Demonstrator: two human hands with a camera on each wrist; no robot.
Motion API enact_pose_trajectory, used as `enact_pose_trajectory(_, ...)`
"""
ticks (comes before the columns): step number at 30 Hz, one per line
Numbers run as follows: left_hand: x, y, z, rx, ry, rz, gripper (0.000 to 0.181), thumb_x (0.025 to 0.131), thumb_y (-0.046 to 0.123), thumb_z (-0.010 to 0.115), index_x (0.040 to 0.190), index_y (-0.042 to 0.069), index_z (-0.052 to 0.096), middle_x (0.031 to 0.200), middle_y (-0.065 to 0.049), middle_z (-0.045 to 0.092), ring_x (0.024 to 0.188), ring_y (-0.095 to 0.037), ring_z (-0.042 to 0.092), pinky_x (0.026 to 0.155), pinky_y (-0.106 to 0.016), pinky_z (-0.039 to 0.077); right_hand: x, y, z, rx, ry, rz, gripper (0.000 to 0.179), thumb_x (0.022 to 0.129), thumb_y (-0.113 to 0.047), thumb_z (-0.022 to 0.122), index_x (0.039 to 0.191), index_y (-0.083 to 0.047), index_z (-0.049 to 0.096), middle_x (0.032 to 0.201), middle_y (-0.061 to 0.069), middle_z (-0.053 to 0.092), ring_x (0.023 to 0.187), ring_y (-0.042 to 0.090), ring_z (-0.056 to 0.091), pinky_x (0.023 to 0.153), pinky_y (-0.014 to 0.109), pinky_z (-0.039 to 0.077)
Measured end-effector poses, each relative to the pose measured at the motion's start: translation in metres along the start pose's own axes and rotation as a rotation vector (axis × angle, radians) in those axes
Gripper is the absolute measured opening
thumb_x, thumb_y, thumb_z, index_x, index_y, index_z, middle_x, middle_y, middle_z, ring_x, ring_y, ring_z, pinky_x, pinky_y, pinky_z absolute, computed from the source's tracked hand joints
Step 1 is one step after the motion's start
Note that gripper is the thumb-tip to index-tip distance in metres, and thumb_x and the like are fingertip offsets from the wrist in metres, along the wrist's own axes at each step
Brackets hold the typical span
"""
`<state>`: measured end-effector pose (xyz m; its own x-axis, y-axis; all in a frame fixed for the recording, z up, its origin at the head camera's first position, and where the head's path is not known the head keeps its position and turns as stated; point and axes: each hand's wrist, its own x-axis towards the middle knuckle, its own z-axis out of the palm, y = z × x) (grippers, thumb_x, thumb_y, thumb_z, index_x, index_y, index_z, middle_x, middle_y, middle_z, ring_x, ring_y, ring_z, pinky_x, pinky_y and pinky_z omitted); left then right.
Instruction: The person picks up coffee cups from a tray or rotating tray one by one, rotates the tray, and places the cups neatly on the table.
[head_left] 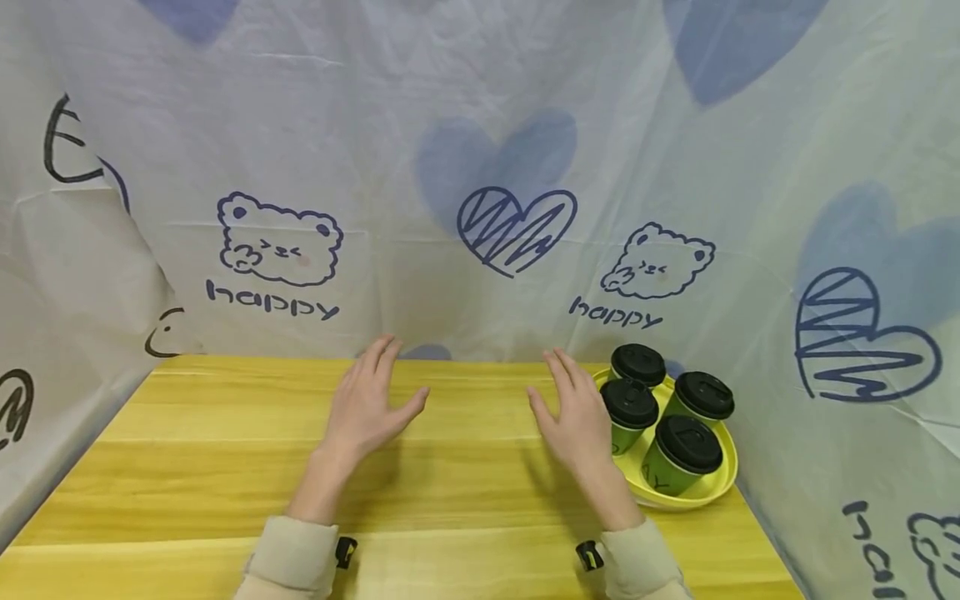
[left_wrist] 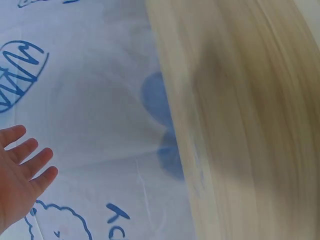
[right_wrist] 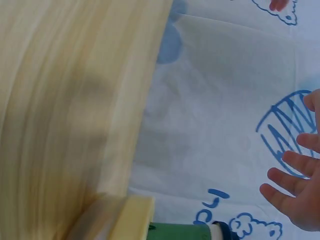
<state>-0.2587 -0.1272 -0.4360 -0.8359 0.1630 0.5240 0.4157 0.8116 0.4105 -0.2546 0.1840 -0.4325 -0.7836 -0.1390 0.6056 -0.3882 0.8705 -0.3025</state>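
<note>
Left fingers (head_left: 385, 357) and right fingers (head_left: 558, 375) spread above a yellow table (head_left: 465, 483) before printed sheeting (head_left: 393, 158), perhaps cloth.

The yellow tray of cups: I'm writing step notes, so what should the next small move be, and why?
Probably the right hand should shift rightward to the nearest black-lidded cup on the yellow tray: it looks open, holds nothing, and is closer to the tray than the left hand is.
</note>
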Motion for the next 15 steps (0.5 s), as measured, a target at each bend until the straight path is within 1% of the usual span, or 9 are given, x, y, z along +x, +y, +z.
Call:
enact_pose_trajectory(4, 0.004, 0.014, 0.005, -0.036, 0.042, 0.048, 0.078, 0.095, 0.048, 0.068, 0.152, 0.002, 0.045, 0.156, -0.019, 0.044, 0.136, -0.043, 0.051, 0.109, -0.061, 0.045, -0.002, 0.001, -0.013, 0.037, 0.094, -0.042, 0.051, 0.100, -0.032, 0.066, 0.146, -0.010, 0.057, 0.149, 0.011, 0.057, 0.131, 0.038, 0.056, 0.104, 0.056, 0.050)
enact_pose_trajectory(8, 0.008, 0.027, 0.015, -0.080, 0.062, 0.079, 0.075, 0.095, 0.043, 0.069, 0.152, 0.000, 0.046, 0.153, -0.018, 0.048, 0.134, -0.041, 0.052, 0.109, -0.058, 0.047, -0.006, 0.004, -0.026, 0.079, 0.184, -0.065, 0.048, 0.098, -0.024, 0.069, 0.141, -0.006, 0.061, 0.144, 0.012, 0.060, 0.127, 0.038, 0.058, 0.102, 0.056, 0.051)
enact_pose_trajectory(12, 0.009, 0.043, 0.028, -0.120, 0.074, 0.092, 0.071, 0.095, 0.041, 0.069, 0.149, -0.001, 0.049, 0.147, -0.019, 0.052, 0.130, -0.040, 0.055, 0.105, -0.056, 0.050, -0.015, 0.011, -0.037, 0.089, 0.254, -0.072, 0.047, 0.094, -0.018, 0.071, 0.138, -0.002, 0.062, 0.141, 0.013, 0.062, 0.126, 0.039, 0.058, 0.104, 0.057, 0.049)
enact_pose_trajectory(15, 0.008, 0.056, 0.038, -0.155, 0.078, 0.087, 0.069, 0.095, 0.040, 0.069, 0.147, -0.001, 0.050, 0.144, -0.019, 0.053, 0.127, -0.039, 0.057, 0.100, -0.055, 0.053, -0.023, 0.018, -0.047, 0.080, 0.290, -0.065, 0.045, 0.094, -0.014, 0.071, 0.136, -0.002, 0.063, 0.139, 0.015, 0.063, 0.125, 0.038, 0.059, 0.102, 0.056, 0.050)
